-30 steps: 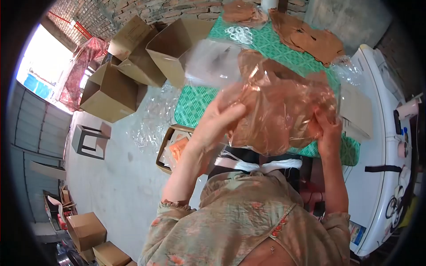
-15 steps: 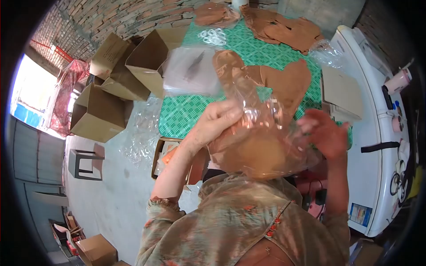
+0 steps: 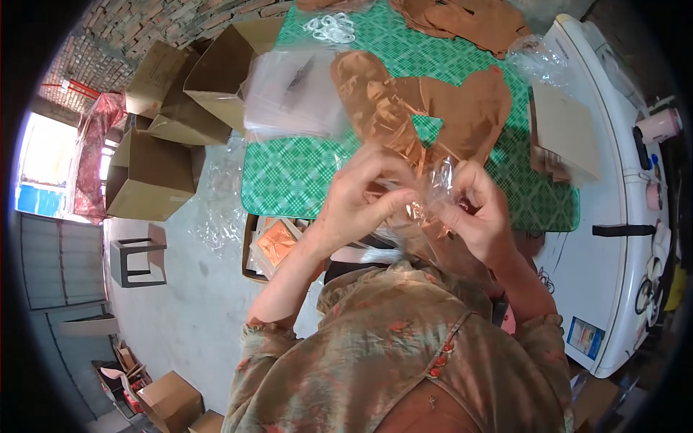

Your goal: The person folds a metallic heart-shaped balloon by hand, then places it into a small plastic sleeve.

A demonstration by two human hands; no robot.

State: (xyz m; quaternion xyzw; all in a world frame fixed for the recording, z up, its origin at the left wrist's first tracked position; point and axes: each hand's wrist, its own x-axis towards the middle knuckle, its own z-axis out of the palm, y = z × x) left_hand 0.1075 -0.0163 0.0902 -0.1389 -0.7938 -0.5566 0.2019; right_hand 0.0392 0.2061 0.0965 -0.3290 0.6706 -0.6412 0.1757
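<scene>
Clear plastic film (image 3: 438,184), crumpled and shiny, is gathered between the two hands, just above the near edge of the green checked tabletop (image 3: 289,173); the left hand (image 3: 369,195) pinches it between thumb and curled fingers, and the right hand (image 3: 476,209) grips it from the other side, thumb against bent forefinger; brown sheet material (image 3: 469,108) spreads on the tabletop just beyond the hands, though whether the film encloses part of it I cannot tell; a stack of clear sheets (image 3: 289,108) lies to its left, white rings (image 3: 330,27) farther back, and pale boards (image 3: 563,133) to the right; below the tabletop's left corner, an orange packet (image 3: 277,242) sits in an open box (image 3: 249,249).
</scene>
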